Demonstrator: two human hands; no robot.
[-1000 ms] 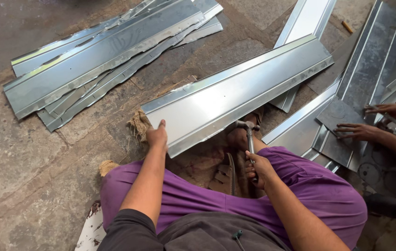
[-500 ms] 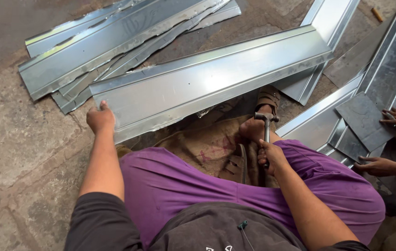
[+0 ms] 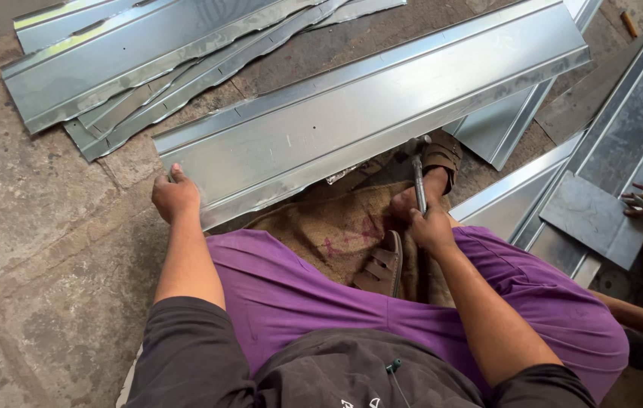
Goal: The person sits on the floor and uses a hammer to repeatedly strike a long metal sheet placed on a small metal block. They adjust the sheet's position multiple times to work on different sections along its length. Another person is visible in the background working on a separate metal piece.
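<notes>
1. On the stone floor, the long folded metal sheet (image 3: pixel 366 121) lies across the person's front.
2. Left hand (image 3: pixel 175 195) – fingers curled, gripping the sheet's near corner.
3. Right hand (image 3: pixel 431 227) – fingers wrapped round a hammer (image 3: pixel 418 170), its head seemingly touching the sheet's lower edge.

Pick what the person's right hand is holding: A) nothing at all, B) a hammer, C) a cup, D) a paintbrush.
B: the right hand is closed around the handle of a hammer, its metal head up against the long bent metal sheet, while the left hand grips that sheet's end.
</notes>
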